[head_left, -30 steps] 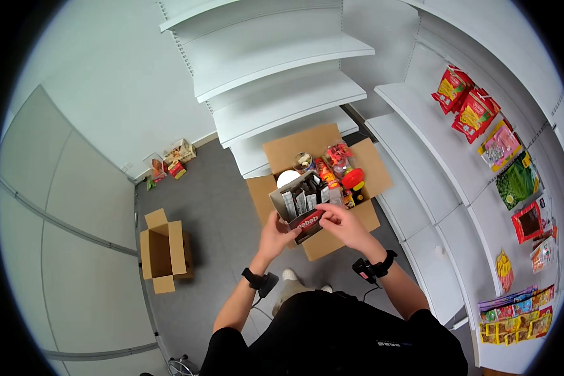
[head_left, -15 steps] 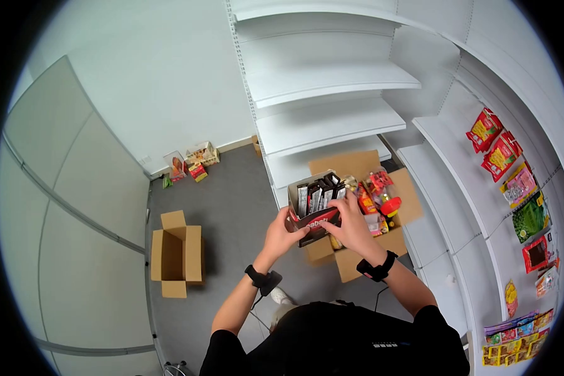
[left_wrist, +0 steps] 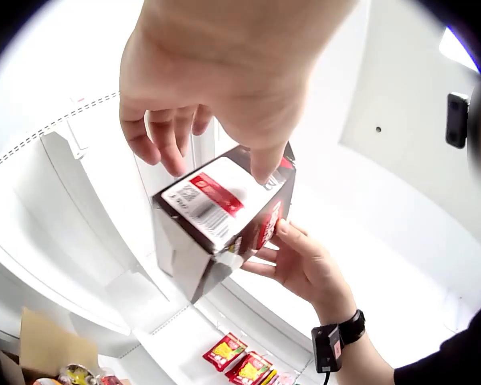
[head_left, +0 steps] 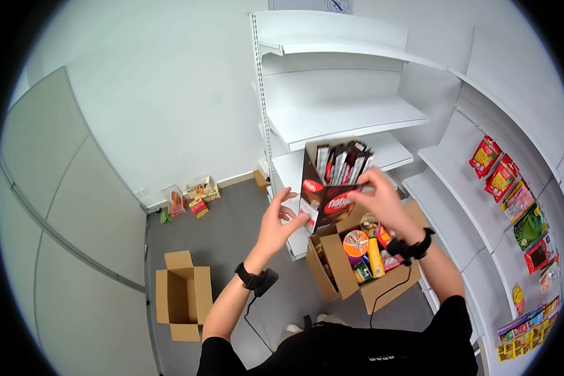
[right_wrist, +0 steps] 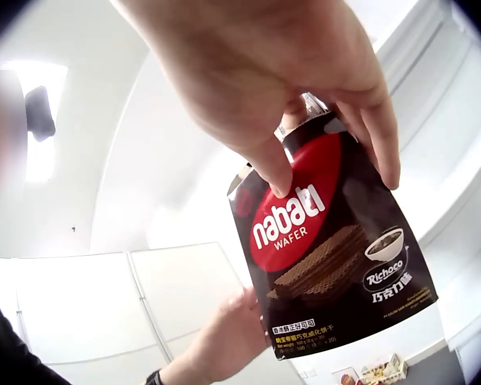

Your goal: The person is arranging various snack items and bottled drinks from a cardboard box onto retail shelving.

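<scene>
An open-topped box of nabati chocolate wafers (head_left: 339, 203), dark with a red oval logo, is held up in front of the body. Wrapped wafer packs (head_left: 344, 164) stand upright inside. My right hand (head_left: 385, 202) pinches its front wall near the upper rim, thumb on the logo face (right_wrist: 305, 208). On the box's other side, my left hand (head_left: 281, 220) has its thumb against the white barcode label (left_wrist: 216, 200). The left fingers hang loosely bent, away from the box wall.
Below the wafer box stands an open carton (head_left: 382, 291) packed with snacks. White shelves (head_left: 348, 122) rise ahead; the right-hand shelving holds hanging snack bags (head_left: 501, 178). Another open carton (head_left: 183, 301) sits on the floor at left, with several packages (head_left: 200, 191) by the wall.
The wafer box has risen from over the snack carton and turned, so its labelled side shows. My left fingers have loosened from it. The head view has shifted towards the shelves.
</scene>
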Demonstrator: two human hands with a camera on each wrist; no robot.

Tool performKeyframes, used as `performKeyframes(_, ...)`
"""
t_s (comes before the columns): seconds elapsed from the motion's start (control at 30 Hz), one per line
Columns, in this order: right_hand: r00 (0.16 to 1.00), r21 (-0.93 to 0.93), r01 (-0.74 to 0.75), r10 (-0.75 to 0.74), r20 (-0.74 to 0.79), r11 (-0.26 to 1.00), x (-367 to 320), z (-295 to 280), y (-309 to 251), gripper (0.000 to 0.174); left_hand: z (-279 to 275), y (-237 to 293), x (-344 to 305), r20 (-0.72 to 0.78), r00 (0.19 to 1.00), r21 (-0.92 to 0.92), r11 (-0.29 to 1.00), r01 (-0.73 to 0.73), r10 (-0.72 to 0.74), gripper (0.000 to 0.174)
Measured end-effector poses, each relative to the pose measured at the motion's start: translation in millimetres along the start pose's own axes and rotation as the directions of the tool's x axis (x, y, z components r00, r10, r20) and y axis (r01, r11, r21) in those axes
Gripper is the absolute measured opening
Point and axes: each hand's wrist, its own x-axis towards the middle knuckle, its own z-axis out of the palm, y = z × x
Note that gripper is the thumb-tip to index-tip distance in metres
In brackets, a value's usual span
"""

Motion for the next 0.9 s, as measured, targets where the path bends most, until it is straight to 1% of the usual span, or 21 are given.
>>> performKeyframes(0.07, 0.993, -0.032, 0.119, -0.118, 0.02, 0.992, 36.2, -24.9, -3.6, 0.028, -9.8, -0.7, 10.8, -0.047, 0.998, -0.053, 0.998, 0.039, -0.041, 0.068)
performKeyframes(0.13, 0.993, 0.018, 0.115, -0.116, 0.016, 0.993, 74.8, -51.1, -27.0, 0.027, -15.8, -4.7, 19.4, -0.072, 0.995, -0.092, 0.994, 0.062, -0.069, 0.066)
performKeyframes(0.2, 0.999, -0.028, -0.037, 0.037, 0.012, 0.999, 113.8, -78.9, -59.9, 0.026, -20.9, -6.7, 26.4, -0.061, 0.994, -0.154, 0.984, 0.085, -0.096, 0.061)
performKeyframes(0.27, 0.998, 0.129, -0.001, -0.006, 0.056, 0.992, 159.1, -103.8, -74.0, 0.029, -25.7, -5.6, 36.7, -0.052, 0.99, -0.251, 0.961, 0.116, -0.133, 0.058)
performKeyframes(0.33, 0.994, -0.117, 0.049, -0.061, -0.096, 0.992, 198.1, -120.6, -97.7, 0.037, -33.3, -3.8, 51.3, -0.058, 0.988, -0.317, 0.941, 0.117, -0.142, 0.055)
performKeyframes(0.4, 0.988, -0.182, 0.116, -0.132, -0.081, 0.977, 234.1, -131.7, -118.6, 0.036, -43.3, -0.5, 67.8, -0.069, 0.987, -0.358, 0.927, 0.114, -0.148, 0.052)
performKeyframes(0.47, 0.976, -0.228, 0.189, -0.208, -0.062, 0.955, 272.4, -141.5, -125.2, 0.043, -53.0, 8.1, 88.9, -0.088, 0.985, -0.371, 0.922, 0.109, -0.151, 0.05)
performKeyframes(0.5, 0.987, -0.241, 0.141, -0.155, -0.038, 0.96, 286.3, -141.4, -136.2, 0.045, -56.3, 10.3, 100.8, -0.091, 0.988, -0.378, 0.922, 0.085, -0.128, 0.046)
performKeyframes(0.6, 0.988, -0.257, 0.146, -0.156, -0.016, 0.955, 337.9, -141.9, -133.6, 0.044, -61.1, 24.5, 134.5, -0.126, 0.985, -0.366, 0.929, 0.061, -0.114, 0.045)
performKeyframes(0.7, 0.988, -0.351, 0.144, -0.154, 0.001, 0.925, 395.4, -132.9, -117.0, 0.045, -66.6, 35.1, 162.2, -0.158, 0.984, -0.387, 0.922, 0.014, -0.081, 0.041)
performKeyframes(0.77, 0.992, -0.359, 0.127, -0.126, 0.026, 0.925, 424.0, -120.5, -112.7, 0.048, -68.1, 35.3, 175.6, -0.18, 0.982, -0.392, 0.92, -0.021, -0.054, 0.039)
performKeyframes(0.9, 0.992, -0.371, 0.117, -0.086, 0.097, 0.921, 465.8, -109.2, -91.0, 0.047, -60.7, 24.3, 189.8, -0.201, 0.979, -0.384, 0.922, -0.045, -0.036, 0.037)
